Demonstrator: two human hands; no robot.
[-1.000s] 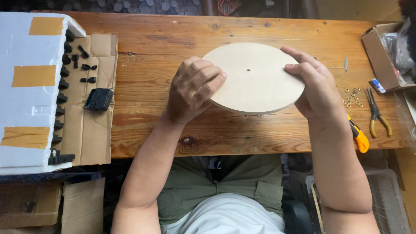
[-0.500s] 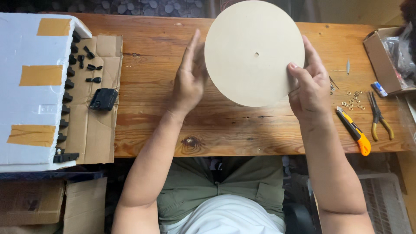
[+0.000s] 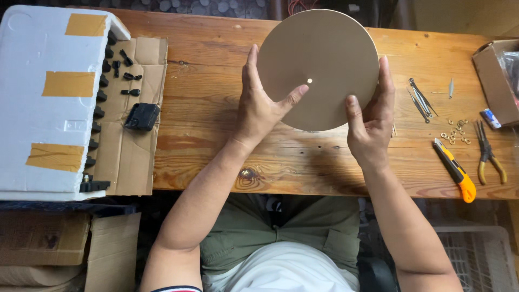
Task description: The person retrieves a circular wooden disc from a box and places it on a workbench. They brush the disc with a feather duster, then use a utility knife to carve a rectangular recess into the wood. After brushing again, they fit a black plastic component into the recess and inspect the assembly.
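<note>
The wooden table (image 3: 216, 157) spans the view. At its left end lies a white foam block (image 3: 48, 103) with three tan tape patches, resting partly on a flat sheet of cardboard (image 3: 127, 162) that carries small black parts (image 3: 125, 70) and a black box (image 3: 142, 116), likely laid there to keep them together.

Above the table's middle, the person holds a round tan disc (image 3: 319, 67) with a small centre hole, tilted up toward the camera, apparently to look at its face. The left hand (image 3: 259, 105) grips the disc's left edge, thumb stretched toward the hole; the right hand (image 3: 370, 121) clasps its lower right edge, thumb on the face.

At the right stands an open carton (image 3: 489, 75), then an orange knife (image 3: 455, 170), yellow-handled pliers (image 3: 489, 154), thin metal tools (image 3: 420, 100) and scattered small washers (image 3: 455, 131).
</note>
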